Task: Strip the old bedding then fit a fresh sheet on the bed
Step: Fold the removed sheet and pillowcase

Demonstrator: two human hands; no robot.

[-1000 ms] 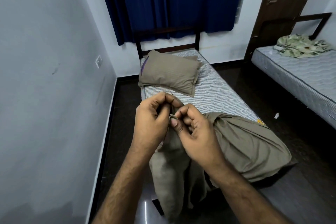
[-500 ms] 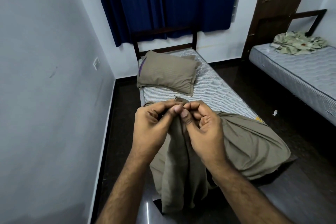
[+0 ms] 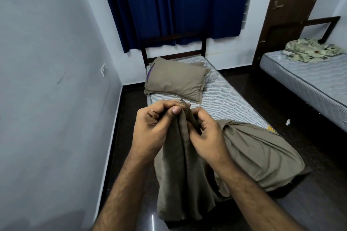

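over the last second both hands rose a little and came together on the top of the brown sheet (image 3: 187,165). left hand (image 3: 152,127) had thumb and fingers pinched on the gathered edge; right hand (image 3: 204,133) had fingers curled round the fabric just beside it. the sheet hung from that grip at the foot of the bed (image 3: 225,103), its rest bunched on the mattress corner. the pillow (image 3: 176,80) lay at the head, mattress mostly bare. my read: stripping nearly done, the sheet's edge being sorted; fresh sheet not yet fitted.
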